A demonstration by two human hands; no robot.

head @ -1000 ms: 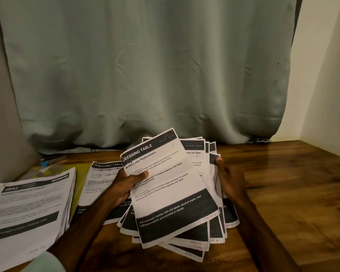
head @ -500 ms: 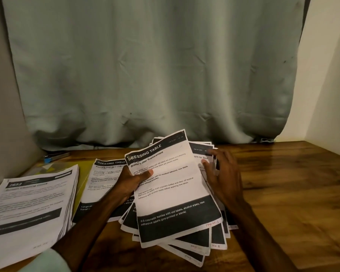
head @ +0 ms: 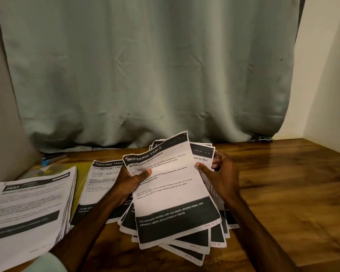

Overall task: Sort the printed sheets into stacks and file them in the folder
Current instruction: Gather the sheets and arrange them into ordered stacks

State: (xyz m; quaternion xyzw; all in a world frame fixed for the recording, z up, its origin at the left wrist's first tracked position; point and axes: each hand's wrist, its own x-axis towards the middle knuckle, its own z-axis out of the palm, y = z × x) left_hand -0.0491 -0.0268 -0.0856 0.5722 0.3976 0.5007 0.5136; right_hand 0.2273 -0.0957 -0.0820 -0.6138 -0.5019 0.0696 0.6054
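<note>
Against a pale green curtain [head: 145,75], left hand [head: 130,181] and right hand [head: 224,177] pinch fanned black-banded white printed sheets [head: 171,193], thumbs on top, seemingly to sort by heading.

One head-worn camera looks forward and down, close over the table [head: 283,183], facing the curtain [head: 145,75]

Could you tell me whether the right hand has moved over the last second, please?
Yes: the right hand moved left, away from the wall, and now pinches the top sheet.
</note>
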